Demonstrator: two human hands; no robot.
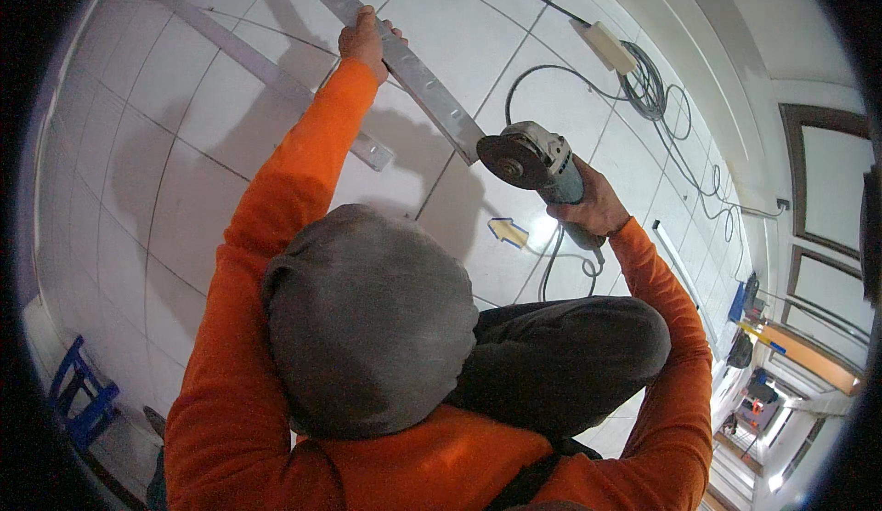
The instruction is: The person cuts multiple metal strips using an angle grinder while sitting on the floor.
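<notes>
My left hand is closed around a long grey metal profile, thumb on top, and holds it slantwise above the tiled floor. The profile's far end runs out of the picture at the top. In my right hand is an angle grinder, gripped by its body. Its dark round disc faces up and sits close beside the profile's near end; whether they touch I cannot tell. A second pale metal profile lies on the floor to the left. My bent knee is below the grinder.
White floor tiles carry a yellow arrow marking near the grinder. A beige power strip and a coiled grey cable lie at the far right. At the lower left stands a blue stool. Panelled doors line the right side.
</notes>
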